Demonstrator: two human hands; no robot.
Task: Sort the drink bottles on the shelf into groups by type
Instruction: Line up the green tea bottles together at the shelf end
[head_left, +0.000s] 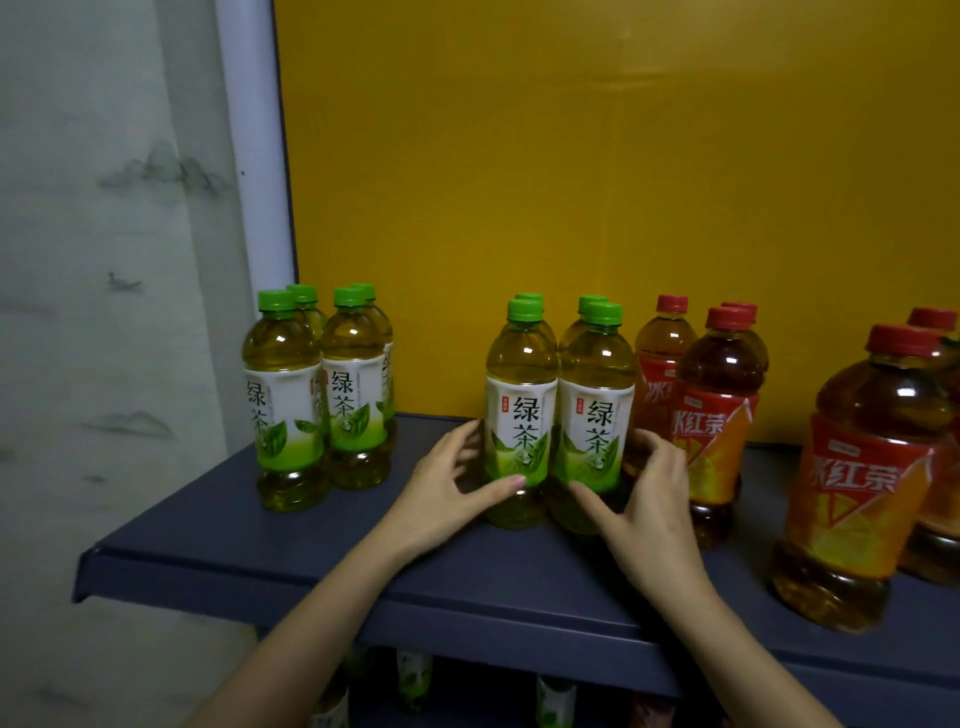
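Currently | middle green tea cluster (522, 415) is stood mid-shelf (260, 540), between left green tea group (283, 410) and red tea bottles (719, 415) | its base is clasped by left hand (447, 493) and right hand (649, 493), fingers curled round it.

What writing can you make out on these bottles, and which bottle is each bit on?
"绿茶": on the white labels of the green-capped bottles.
"冰红茶": on the red labels of the red-capped bottles.
The red stamp on the white labels and the logo on the red labels: too small to read.
The lower-shelf bottles: labels too blurred to read.
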